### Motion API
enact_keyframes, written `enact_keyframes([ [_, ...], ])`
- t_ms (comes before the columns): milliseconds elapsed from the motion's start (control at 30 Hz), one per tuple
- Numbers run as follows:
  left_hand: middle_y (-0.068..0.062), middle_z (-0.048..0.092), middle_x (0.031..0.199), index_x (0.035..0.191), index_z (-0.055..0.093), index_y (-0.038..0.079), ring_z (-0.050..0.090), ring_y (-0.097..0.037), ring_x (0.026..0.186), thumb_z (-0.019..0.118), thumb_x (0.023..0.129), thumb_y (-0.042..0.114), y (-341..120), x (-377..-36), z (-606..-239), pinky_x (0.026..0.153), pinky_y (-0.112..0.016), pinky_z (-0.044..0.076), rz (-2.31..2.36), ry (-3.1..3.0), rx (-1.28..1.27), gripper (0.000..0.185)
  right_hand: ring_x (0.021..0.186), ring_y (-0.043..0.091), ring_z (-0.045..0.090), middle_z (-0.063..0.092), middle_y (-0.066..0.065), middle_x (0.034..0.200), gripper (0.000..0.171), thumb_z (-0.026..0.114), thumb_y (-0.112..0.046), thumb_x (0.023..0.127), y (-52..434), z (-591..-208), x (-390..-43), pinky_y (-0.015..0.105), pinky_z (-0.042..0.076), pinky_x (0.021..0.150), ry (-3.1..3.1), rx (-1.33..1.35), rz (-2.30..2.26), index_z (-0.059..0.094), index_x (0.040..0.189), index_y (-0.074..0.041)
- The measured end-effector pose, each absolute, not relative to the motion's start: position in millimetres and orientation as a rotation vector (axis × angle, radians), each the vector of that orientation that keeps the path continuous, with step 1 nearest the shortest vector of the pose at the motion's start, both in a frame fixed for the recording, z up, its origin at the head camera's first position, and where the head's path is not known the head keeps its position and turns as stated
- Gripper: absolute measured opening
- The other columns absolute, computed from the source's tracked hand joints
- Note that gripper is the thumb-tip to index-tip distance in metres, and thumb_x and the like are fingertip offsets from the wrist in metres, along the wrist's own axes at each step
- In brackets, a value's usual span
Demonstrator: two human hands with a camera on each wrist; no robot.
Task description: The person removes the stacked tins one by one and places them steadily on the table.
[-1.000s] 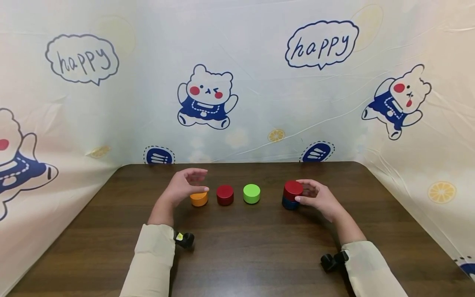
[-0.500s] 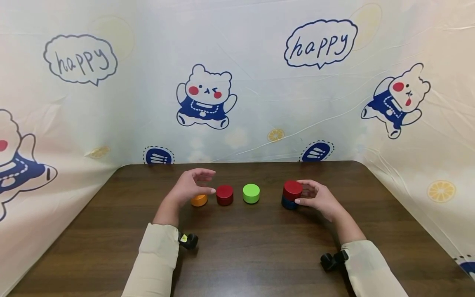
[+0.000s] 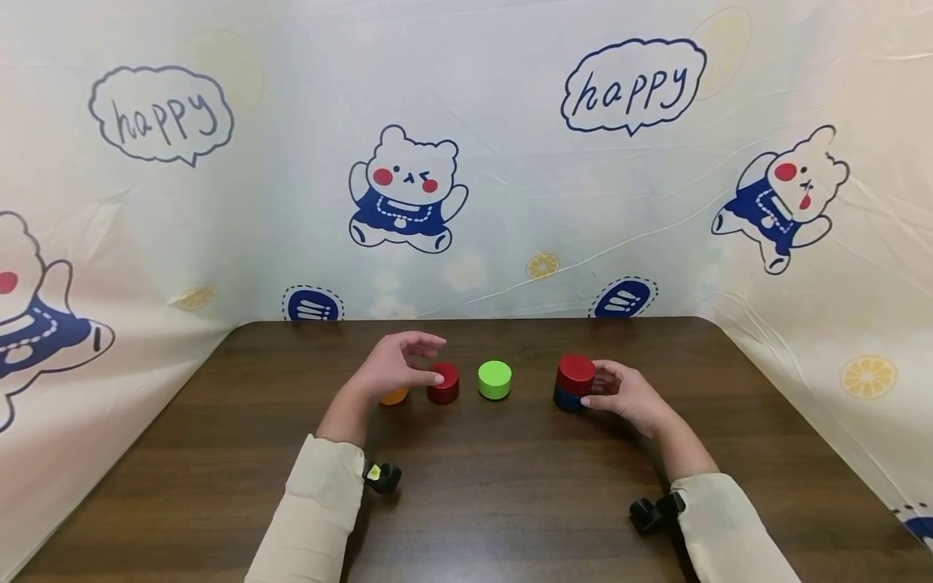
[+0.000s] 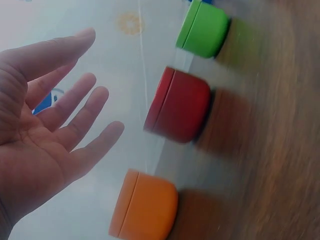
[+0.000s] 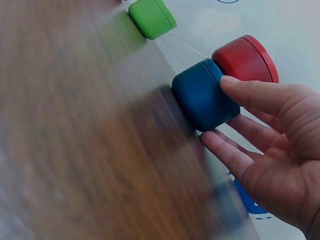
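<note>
My left hand (image 3: 419, 364) hovers with fingers spread just left of and above a loose red cylinder (image 3: 444, 383); the left wrist view shows the open palm (image 4: 60, 130) apart from that red cylinder (image 4: 180, 107). An orange cylinder (image 3: 394, 396) sits half hidden under the hand, and shows fully in the wrist view (image 4: 147, 207). A green cylinder (image 3: 495, 380) stands further right. My right hand (image 3: 612, 390) holds a stack, a red cylinder (image 3: 576, 373) on a blue cylinder (image 5: 205, 95), with the thumb (image 5: 250, 92) and fingers on opposite sides.
All cylinders stand in a row on a dark wooden table (image 3: 496, 478). A printed cloth backdrop (image 3: 466, 162) closes off the back and both sides. A small black camera is strapped to each wrist.
My left hand has moved right, from over the orange cylinder to beside the loose red one. The right hand stays at the stack.
</note>
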State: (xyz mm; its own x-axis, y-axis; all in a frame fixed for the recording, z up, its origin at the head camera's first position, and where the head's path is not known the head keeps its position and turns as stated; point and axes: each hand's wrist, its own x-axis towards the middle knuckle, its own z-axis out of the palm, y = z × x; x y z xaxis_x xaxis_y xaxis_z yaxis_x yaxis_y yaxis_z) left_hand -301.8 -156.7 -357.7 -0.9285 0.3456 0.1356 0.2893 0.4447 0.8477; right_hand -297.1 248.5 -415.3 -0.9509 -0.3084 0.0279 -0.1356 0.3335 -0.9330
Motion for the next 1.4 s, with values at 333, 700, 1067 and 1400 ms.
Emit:
enact_keyframes([
  [333,-0.005,0.064,0.122,0.124,0.066,0.017,0.059,-0.027,0.112,0.084,0.076,0.012,-133.7,-295.8,-356.8,0.088,-0.040,0.054,1.460,2.619,0.644,0.052,0.117,0.037,0.056,0.058,0.024,0.129,0.057,0.075,-0.006,0.085,248.0,-415.6,-298.0,0.043,0.049,0.098,2.448,-0.423,-1.686,0.048,0.134,0.005],
  [700,-0.012,0.064,0.121,0.123,0.066,0.011,0.058,-0.035,0.113,0.083,0.077,0.008,-115.8,-295.2,-362.3,0.093,-0.044,0.051,1.515,2.522,0.728,0.050,0.118,0.037,0.056,0.058,0.023,0.129,0.058,0.074,-0.007,0.085,248.4,-414.3,-297.2,0.043,0.048,0.098,2.459,-0.426,-1.673,0.047,0.135,0.005],
  [1067,-0.018,0.063,0.121,0.123,0.064,0.009,0.060,-0.033,0.110,0.083,0.077,0.008,-102.7,-292.0,-370.0,0.094,-0.052,0.049,1.568,2.496,0.841,0.050,0.118,0.036,0.057,0.059,0.022,0.128,0.056,0.075,-0.007,0.085,248.0,-414.9,-296.5,0.045,0.047,0.099,2.458,-0.429,-1.674,0.049,0.134,0.003],
  [1400,-0.020,0.061,0.121,0.126,0.063,0.006,0.060,-0.035,0.109,0.082,0.079,0.007,-89.8,-287.2,-372.0,0.093,-0.049,0.050,1.651,2.457,0.861,0.051,0.118,0.036,0.056,0.059,0.022,0.129,0.057,0.075,-0.007,0.085,247.8,-414.7,-296.3,0.046,0.046,0.100,2.467,-0.414,-1.658,0.049,0.134,0.003],
])
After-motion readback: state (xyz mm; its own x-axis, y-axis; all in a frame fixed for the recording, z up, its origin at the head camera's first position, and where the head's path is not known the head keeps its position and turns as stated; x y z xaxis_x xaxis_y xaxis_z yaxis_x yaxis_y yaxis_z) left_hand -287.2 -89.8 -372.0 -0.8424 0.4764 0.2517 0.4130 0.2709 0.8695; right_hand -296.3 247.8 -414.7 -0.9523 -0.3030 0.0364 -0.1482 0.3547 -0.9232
